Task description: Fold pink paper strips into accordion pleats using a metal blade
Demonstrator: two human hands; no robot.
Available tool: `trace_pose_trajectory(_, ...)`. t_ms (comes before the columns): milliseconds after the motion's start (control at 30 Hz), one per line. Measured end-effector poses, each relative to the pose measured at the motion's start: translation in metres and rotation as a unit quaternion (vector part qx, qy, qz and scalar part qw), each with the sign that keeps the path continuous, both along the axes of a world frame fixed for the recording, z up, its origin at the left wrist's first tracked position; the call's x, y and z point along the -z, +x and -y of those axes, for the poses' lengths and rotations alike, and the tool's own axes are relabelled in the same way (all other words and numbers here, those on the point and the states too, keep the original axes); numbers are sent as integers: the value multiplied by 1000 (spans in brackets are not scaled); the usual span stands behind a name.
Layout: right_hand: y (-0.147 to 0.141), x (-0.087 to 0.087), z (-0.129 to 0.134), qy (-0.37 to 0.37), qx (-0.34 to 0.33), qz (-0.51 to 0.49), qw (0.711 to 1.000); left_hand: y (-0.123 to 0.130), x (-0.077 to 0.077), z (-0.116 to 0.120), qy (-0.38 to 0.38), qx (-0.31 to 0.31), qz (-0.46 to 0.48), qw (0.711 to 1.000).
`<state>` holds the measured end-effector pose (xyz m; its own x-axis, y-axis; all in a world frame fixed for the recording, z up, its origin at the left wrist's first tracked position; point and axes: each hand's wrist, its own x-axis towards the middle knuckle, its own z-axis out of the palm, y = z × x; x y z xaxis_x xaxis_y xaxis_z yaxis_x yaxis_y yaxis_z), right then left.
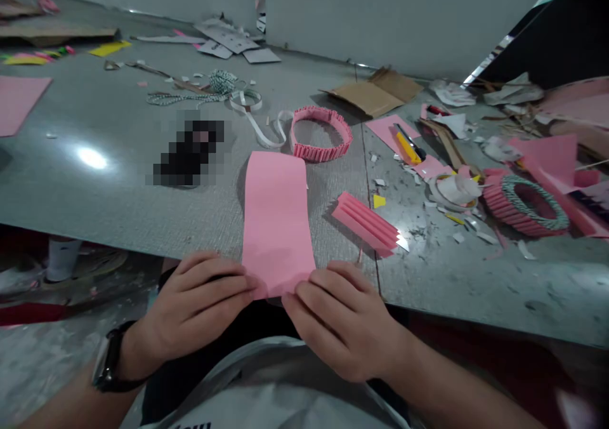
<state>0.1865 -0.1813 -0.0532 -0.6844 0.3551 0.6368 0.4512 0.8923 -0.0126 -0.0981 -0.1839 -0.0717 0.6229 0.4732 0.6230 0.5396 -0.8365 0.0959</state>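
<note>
A strip of pink paper (276, 219) stretches away from me over the table's front edge, its far end curling a little. My left hand (200, 305) pinches its near left corner, and my right hand (340, 318) pinches the near right corner. The thumbs are mostly hidden beneath the sheet. Right of the strip lies a pleated piece of pink paper (368, 224) with folded ridges. Just beyond the strip's far end stands a ring of pleated pink paper (321, 135).
Grey table (109, 207) carries white ribbon (266, 134), patterned cord (222, 81), a yellow cutter (408, 146) and cardboard (371, 96). A pink pleated ring with cord trim (523, 207), a tape roll (455, 190) and paper scraps clutter the right. A blurred-out dark object (190, 153) lies left.
</note>
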Motion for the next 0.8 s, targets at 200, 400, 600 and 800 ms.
trace_pose_trajectory(200, -6, 28, 6, -42, 86, 3, 995, -3, 9, -3, 32, -71, -24, 997)
trace_pose_trajectory(400, -7, 22, 7, -61, 180, -5, 982, 11, 6, -11, 24, -73, -38, 996)
trace_pose_trajectory(600, -33, 25, 22, -71, 228, 15, 971, 22, 9, -4, 27, -136, -76, 987)
trace_pose_trajectory(800, -55, 25, 28, -116, 229, 27, 966, 21, 15, 2, 35, -152, -60, 986)
